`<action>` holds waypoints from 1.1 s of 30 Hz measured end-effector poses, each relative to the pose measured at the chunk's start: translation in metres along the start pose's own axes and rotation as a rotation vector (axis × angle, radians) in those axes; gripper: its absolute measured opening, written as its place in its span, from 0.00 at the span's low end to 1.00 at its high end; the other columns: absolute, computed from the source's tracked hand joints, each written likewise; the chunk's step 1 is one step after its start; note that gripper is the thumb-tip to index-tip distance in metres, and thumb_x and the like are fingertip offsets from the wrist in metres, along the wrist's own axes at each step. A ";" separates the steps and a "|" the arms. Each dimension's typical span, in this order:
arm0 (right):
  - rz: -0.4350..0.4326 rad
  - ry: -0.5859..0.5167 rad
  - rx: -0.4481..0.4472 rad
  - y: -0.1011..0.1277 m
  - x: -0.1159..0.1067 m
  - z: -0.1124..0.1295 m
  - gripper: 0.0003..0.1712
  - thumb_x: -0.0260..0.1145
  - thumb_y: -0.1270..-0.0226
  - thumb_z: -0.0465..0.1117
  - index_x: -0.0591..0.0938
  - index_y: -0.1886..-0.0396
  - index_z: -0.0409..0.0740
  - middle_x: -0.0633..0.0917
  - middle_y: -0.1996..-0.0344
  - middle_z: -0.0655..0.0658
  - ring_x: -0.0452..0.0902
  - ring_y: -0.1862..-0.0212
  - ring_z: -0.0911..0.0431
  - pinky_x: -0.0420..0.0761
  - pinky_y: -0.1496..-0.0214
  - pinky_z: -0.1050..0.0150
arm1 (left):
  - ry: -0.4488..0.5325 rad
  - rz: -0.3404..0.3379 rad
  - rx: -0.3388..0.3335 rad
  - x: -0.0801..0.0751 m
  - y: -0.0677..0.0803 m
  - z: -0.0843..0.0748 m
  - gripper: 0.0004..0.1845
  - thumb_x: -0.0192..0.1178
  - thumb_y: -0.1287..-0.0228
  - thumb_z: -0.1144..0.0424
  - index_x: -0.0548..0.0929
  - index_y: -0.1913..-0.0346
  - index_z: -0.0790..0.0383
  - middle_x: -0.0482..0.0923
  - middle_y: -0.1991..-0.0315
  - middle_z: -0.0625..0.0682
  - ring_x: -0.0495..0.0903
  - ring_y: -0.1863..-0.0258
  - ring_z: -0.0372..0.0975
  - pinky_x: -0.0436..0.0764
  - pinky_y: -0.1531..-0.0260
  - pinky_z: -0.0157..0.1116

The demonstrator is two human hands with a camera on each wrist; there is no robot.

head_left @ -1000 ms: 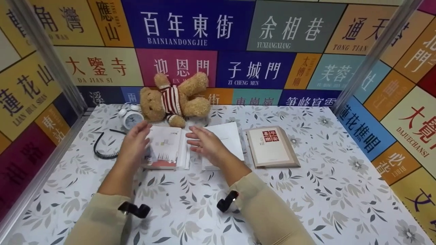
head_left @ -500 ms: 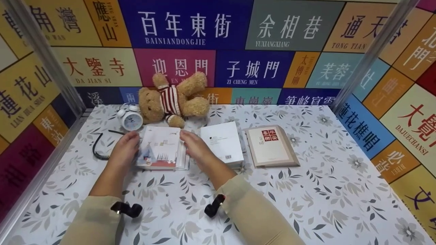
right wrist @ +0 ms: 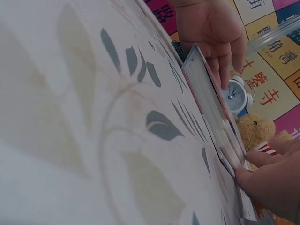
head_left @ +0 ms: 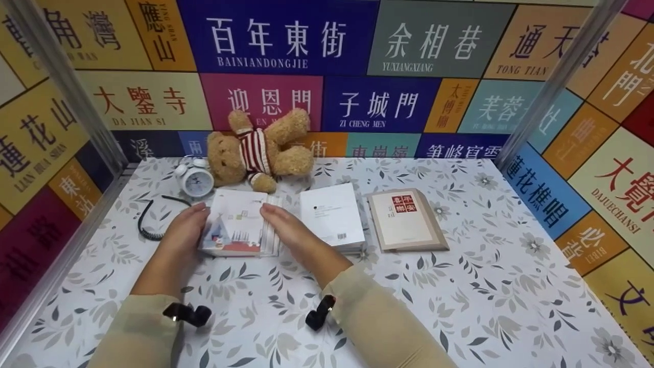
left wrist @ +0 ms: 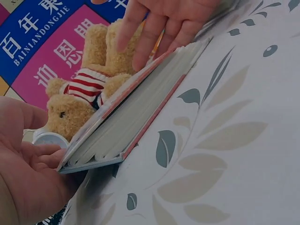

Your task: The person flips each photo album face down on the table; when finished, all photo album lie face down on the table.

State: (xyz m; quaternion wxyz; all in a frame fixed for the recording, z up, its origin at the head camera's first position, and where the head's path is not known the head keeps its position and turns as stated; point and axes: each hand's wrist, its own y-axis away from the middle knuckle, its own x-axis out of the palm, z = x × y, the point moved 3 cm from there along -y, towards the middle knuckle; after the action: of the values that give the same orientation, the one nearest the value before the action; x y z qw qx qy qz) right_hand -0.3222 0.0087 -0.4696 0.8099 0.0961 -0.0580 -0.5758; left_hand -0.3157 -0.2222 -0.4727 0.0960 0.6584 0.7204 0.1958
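Book (head_left: 235, 229) with the illustrated cover lies flat on the floral table (head_left: 460, 286), left-most of three in a row, with a hand at each long edge. In the left wrist view its page block (left wrist: 126, 126) faces the camera between two pinkish covers. The left hand (head_left: 182, 228) holds the left edge, thumb over the cover and fingers curled against the side. The right hand (head_left: 288, 230) lies along the right edge with fingers nearly straight, fingertips (right wrist: 248, 180) pressing on the cover and page edge; whether they hook under the book cannot be told. So the book sits clasped between both hands, still resting on the table.

Just right of it, touching or nearly so, lies a white book (head_left: 332, 217) with a barcode, and beside that a beige book (head_left: 409, 220) with a red label. Behind the held book, a teddy bear (head_left: 260, 148) in a striped top lies against the back wall, with a small white alarm clock (head_left: 195, 179) to its left. A black coiled cable (head_left: 148, 220) curves on the table near the left hand. Walls carry coloured panels with Chinese street names.
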 end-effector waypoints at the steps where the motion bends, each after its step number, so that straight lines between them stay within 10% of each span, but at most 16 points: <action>1: 0.010 -0.009 0.010 0.000 0.001 0.000 0.34 0.58 0.31 0.65 0.71 0.29 0.60 0.68 0.26 0.56 0.55 0.23 0.57 0.53 0.19 0.56 | -0.009 -0.002 0.007 0.000 0.000 -0.001 0.33 0.45 0.23 0.53 0.50 0.20 0.48 0.46 0.19 0.49 0.47 0.21 0.38 0.49 0.21 0.38; 13: 0.089 -0.051 0.016 0.003 -0.001 0.007 0.35 0.63 0.32 0.57 0.69 0.27 0.55 0.70 0.28 0.51 0.63 0.26 0.54 0.62 0.22 0.55 | -0.018 0.055 0.158 0.012 0.018 -0.023 0.28 0.41 0.21 0.55 0.54 0.21 0.47 0.45 0.19 0.46 0.47 0.21 0.40 0.52 0.22 0.42; 23: 0.116 0.223 -0.066 0.020 0.006 0.028 0.32 0.59 0.30 0.62 0.72 0.30 0.59 0.73 0.30 0.51 0.68 0.30 0.53 0.69 0.27 0.56 | 0.076 0.123 0.339 0.037 0.037 -0.042 0.28 0.40 0.21 0.66 0.53 0.22 0.62 0.55 0.22 0.56 0.60 0.26 0.41 0.65 0.29 0.33; 33: 0.103 -0.125 -0.162 0.028 0.004 0.048 0.29 0.55 0.24 0.54 0.69 0.27 0.54 0.72 0.31 0.45 0.72 0.33 0.47 0.75 0.31 0.51 | -0.035 0.236 0.458 0.060 0.055 -0.048 0.33 0.48 0.27 0.74 0.52 0.23 0.66 0.57 0.23 0.60 0.60 0.25 0.47 0.64 0.26 0.40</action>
State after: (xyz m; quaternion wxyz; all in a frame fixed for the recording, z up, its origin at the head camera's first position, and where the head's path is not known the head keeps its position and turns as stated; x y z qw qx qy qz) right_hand -0.3047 0.0095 -0.4166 0.8383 -0.0088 -0.0665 -0.5411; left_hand -0.2912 -0.1678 -0.3998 -0.0669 0.7456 0.6625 0.0258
